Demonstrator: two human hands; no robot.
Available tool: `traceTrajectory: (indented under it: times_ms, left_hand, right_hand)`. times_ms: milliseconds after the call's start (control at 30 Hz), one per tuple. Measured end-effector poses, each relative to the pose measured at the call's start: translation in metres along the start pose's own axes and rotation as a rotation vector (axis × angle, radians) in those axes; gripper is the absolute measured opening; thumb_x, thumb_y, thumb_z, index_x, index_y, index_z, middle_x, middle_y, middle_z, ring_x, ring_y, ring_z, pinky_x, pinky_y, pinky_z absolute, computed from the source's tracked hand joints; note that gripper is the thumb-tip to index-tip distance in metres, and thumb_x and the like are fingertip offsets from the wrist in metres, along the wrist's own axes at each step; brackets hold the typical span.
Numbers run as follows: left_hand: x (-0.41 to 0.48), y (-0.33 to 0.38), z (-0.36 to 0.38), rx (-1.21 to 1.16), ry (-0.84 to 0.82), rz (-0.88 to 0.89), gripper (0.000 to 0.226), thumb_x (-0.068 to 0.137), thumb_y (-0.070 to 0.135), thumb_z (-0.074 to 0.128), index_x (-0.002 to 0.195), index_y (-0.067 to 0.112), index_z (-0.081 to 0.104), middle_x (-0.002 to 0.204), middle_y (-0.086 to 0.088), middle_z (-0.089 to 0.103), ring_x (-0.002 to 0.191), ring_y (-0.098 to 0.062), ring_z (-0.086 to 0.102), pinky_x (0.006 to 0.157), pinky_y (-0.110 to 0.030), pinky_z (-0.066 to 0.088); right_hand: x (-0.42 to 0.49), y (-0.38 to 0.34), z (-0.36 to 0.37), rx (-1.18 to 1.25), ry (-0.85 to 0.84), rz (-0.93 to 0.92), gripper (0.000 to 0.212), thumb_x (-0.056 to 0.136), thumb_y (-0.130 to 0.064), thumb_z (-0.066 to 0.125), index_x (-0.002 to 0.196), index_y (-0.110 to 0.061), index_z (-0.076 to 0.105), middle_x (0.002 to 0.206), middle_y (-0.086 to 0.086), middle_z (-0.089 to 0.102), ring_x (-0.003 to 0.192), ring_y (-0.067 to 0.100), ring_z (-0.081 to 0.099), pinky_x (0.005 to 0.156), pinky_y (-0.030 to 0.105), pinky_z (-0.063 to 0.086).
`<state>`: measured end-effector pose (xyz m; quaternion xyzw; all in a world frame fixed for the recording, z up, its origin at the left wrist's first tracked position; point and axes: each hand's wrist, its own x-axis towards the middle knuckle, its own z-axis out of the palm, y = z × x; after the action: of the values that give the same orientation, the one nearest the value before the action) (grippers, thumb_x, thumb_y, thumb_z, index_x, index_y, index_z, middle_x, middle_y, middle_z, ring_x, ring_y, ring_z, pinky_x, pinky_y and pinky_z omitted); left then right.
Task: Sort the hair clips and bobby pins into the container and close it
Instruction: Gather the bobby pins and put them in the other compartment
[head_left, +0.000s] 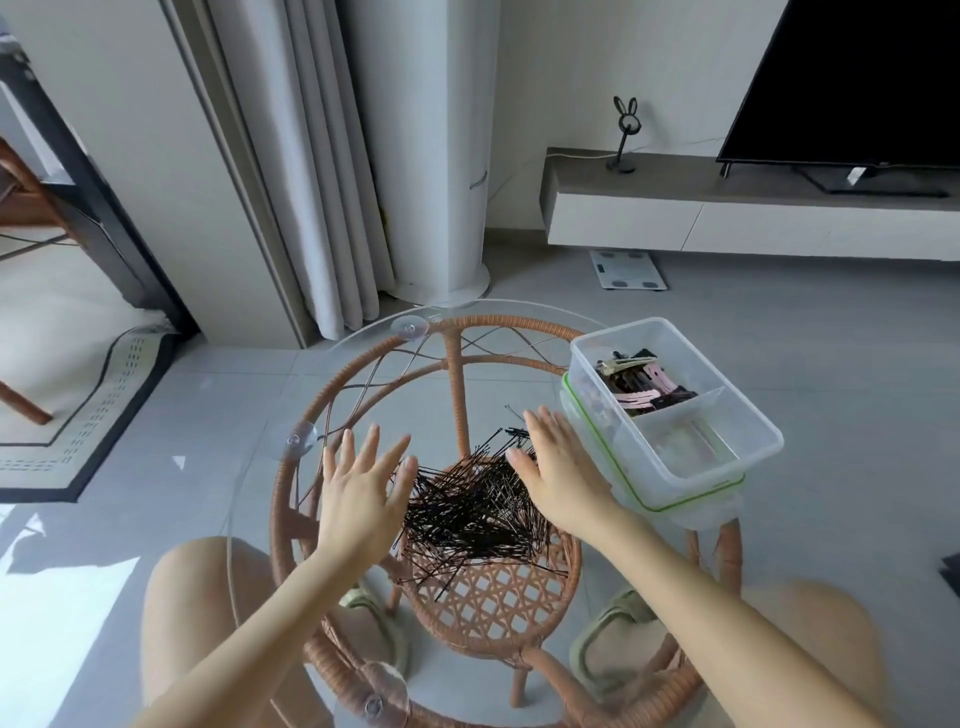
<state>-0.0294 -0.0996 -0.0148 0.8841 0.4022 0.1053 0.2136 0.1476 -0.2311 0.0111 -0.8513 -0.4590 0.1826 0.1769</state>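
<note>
Head view, looking down on a glass table top (270, 395) over a wicker frame (457, 374). Shows a loose heap of black bobby pins (467, 509) lying flat on the glass, between the left hand (358, 488) and the right hand (558, 467). Both hands palm-down, fingers straight and spread apart, gripping nothing; cannot tell whether the fingertips touch the pins. Just right of the right hand, at the table's edge, a clear container (727, 460) standing on its green-rimmed lid (691, 501); hair clips (641, 387) in the far compartment, near compartment seemingly free of pins. Probably about to rake the heap together. Risks from here: thin pins skidding on the smooth glass and off the edge if swept too hard; a few strays beyond the right hand getting left behind; knocking the container with the right wrist; pins dropped across the rim blocking the lid later.
</note>
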Motion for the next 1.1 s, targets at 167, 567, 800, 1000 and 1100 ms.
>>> traceTrajectory:
  times_ms: [167,567,800,1000,1100]
  left_hand:
    - [-0.003,0.029,0.016,-0.077,-0.017,0.013,0.069,0.087,0.060,0.004,0.145,0.028,0.025,0.157,-0.004,0.016,0.147,-0.021,-0.001,0.119,-0.035,-0.007]
    - [0.014,0.038,-0.001,-0.321,-0.087,0.135,0.075,0.079,0.070,0.017,0.131,0.027,0.050,0.145,0.004,0.043,0.139,-0.014,0.032,0.113,-0.030,0.020]
    - [-0.009,0.033,-0.025,-0.028,-0.514,0.353,0.101,0.054,0.091,0.024,0.143,0.042,0.021,0.156,0.011,0.019,0.146,-0.012,0.003,0.119,-0.043,0.007]
    - [-0.026,0.039,-0.031,0.093,-0.477,0.337,0.099,0.061,0.079,0.048,0.144,0.044,0.006,0.158,0.008,0.009,0.147,-0.017,0.003,0.118,-0.039,0.013]
    - [-0.035,0.029,-0.038,0.265,-0.363,0.269,0.105,0.059,0.081,0.049,0.144,0.042,0.003,0.155,0.004,0.016,0.143,-0.020,0.017,0.115,-0.041,0.023]
  right_hand:
    - [0.011,-0.014,0.029,0.041,0.147,-0.053,0.052,0.099,-0.037,0.023,0.143,-0.009,0.023,0.154,0.011,0.020,0.143,0.021,0.012,0.116,0.031,0.001]
    - [-0.064,0.000,0.005,0.457,0.070,-0.181,0.068,0.078,-0.056,0.056,0.137,-0.031,0.034,0.139,-0.024,0.032,0.131,-0.012,0.024,0.114,0.024,0.022]
    - [-0.085,0.016,0.016,-0.212,-0.035,-0.227,0.114,0.061,-0.079,0.046,0.146,-0.019,0.000,0.155,0.003,0.014,0.143,0.020,0.010,0.118,0.042,0.012]
    - [-0.059,-0.008,0.017,-0.166,0.134,-0.232,0.114,0.059,-0.089,0.026,0.143,-0.012,0.021,0.143,0.003,0.041,0.128,0.021,0.038,0.107,0.037,0.031]
    - [-0.066,-0.008,0.010,-0.242,0.086,-0.170,0.118,0.053,-0.084,0.042,0.144,-0.015,0.014,0.144,0.002,0.035,0.126,0.023,0.035,0.106,0.038,0.031]
